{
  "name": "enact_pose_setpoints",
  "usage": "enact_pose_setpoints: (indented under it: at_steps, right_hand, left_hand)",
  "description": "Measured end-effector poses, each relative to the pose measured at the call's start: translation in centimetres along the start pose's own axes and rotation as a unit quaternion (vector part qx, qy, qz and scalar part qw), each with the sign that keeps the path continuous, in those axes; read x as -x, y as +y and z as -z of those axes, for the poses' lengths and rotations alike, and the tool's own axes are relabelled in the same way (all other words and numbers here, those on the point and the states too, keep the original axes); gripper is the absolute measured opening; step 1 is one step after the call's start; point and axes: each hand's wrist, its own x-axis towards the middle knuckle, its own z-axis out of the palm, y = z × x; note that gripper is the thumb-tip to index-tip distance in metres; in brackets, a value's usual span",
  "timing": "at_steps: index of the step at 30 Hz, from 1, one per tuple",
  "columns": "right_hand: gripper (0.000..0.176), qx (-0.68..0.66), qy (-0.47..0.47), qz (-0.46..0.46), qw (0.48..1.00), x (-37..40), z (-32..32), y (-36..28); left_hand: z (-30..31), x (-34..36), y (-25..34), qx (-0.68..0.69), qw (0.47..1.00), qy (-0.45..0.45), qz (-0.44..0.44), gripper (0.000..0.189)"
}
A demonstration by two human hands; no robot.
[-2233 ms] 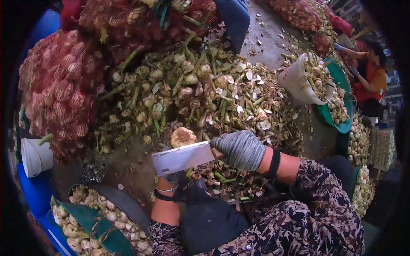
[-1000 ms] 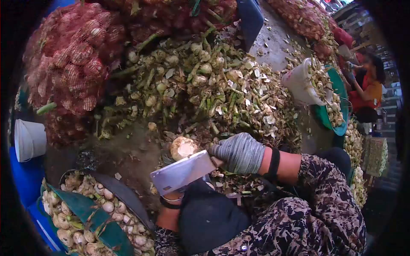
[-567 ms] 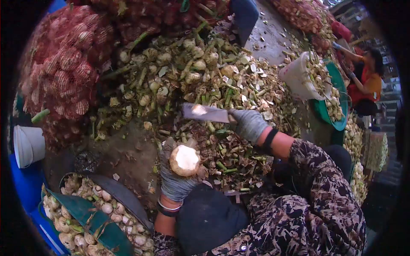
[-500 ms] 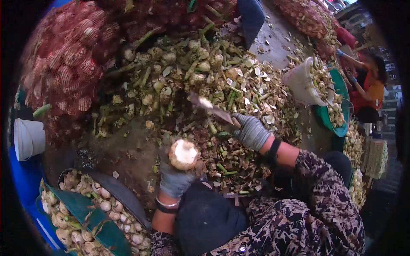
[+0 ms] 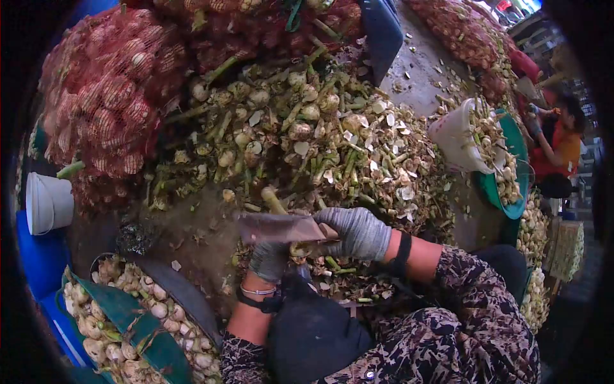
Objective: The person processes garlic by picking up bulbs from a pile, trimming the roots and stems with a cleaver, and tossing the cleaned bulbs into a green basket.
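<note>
Dirty ground point(image 5: 192, 233) lies in front of you, and it is heaped with plant bits. Far to your left a white bucket point(image 5: 48, 203) lies on its side. Just past it, red net sacks point(image 5: 109, 96) full of round bulbs are piled high. Below them, near your left knee, a dark tub point(image 5: 176, 288) holds pale, trimmed bulbs point(image 5: 137, 307).

In the middle sits a big pile of scraps point(image 5: 307, 141) made of green stems and white peels. Your left hand point(image 5: 268, 259), in a gray glove, is low down in front of this pile, right under the blade. Its fingers are bent inward. The blade covers what is in them, so I cannot tell what they hold.

The cleaver point(image 5: 281, 228) lies flat across the top of your left hand, with its blade pointing to your left. A green stalk point(image 5: 272, 200) pokes up just behind the blade. Your right hand point(image 5: 355, 232), also in a gray glove, has its fingers wrapped tight around the cleaver's handle.

Farther right, a second bucket point(image 5: 451, 137) is tipped over and stuffed with stems. It leans against a green tub point(image 5: 515, 153) that holds more scraps. At the far right edge, another person in an orange top point(image 5: 563, 144) is working.
</note>
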Motion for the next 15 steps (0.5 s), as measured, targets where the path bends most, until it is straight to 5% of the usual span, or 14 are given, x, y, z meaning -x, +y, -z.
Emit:
enact_pose_setpoints:
  at_steps: [1, 2, 4, 5, 6, 7, 9, 10, 11, 12, 14, 15]
  right_hand:
    - [0.049, 0.052, -0.017, 0.018, 0.998, 0.3, 0.6, -0.2]
    - [0.039, 0.057, 0.009, 0.048, 0.997, 0.6, 1.0, -0.4]
    - [0.035, 0.077, 0.005, 0.045, 0.996, 1.0, 2.1, -0.8]
    - [0.031, 0.097, -0.003, 0.044, 0.994, 1.1, 2.7, -0.8]
    - [0.027, 0.142, -0.027, -0.007, 0.989, 1.0, 2.7, 1.1]
    - [0.025, 0.162, -0.042, -0.051, 0.985, 1.3, 3.1, 2.1]
    - [0.029, 0.116, -0.001, -0.171, 0.979, 1.8, 3.2, 4.0]
    - [0.03, 0.128, 0.016, -0.174, 0.976, 2.4, 2.8, 6.2]
    - [0.031, 0.14, 0.033, -0.184, 0.972, 3.3, 2.4, 8.3]
    - [0.033, 0.101, 0.052, -0.18, 0.977, 4.0, 2.0, 8.9]
    - [0.033, 0.071, 0.038, -0.198, 0.977, 4.6, 0.9, 9.9]
    - [0.034, 0.049, 0.031, -0.21, 0.976, 3.8, 1.2, 9.5]
  left_hand:
    - [-0.1, 0.1, -1.1, 0.237, 0.963, -0.018, 0.13, 0.036]
    - [-0.3, 0.2, -0.8, 0.236, 0.963, -0.02, 0.129, 0.036]
    - [-0.9, 0.6, 0.0, -0.078, 0.995, 0.007, -0.053, 0.033]
    - [-1.0, 0.6, 0.9, -0.235, 0.961, 0.021, -0.144, 0.032]
    - [0.8, 0.4, 5.8, -0.044, 0.996, -0.005, 0.073, 0.034]
    - [2.1, 0.9, 9.6, -0.052, 0.996, 0.002, 0.069, 0.034]
    - [4.1, 2.6, 14.4, 0.247, 0.938, 0.095, 0.226, 0.033]
    - [4.9, 3.8, 14.4, 0.399, 0.877, 0.255, 0.088, 0.036]
    - [8.0, 6.9, 16.3, 0.527, 0.82, 0.225, 0.012, 0.04]
    - [12.0, 7.6, 16.4, 0.779, 0.605, -0.042, -0.16, 0.05]
    - [14.3, 10.6, 20.3, 0.684, 0.592, 0.107, -0.412, 0.046]
    - [15.0, 10.1, 20.4, 0.679, 0.594, 0.104, -0.419, 0.046]
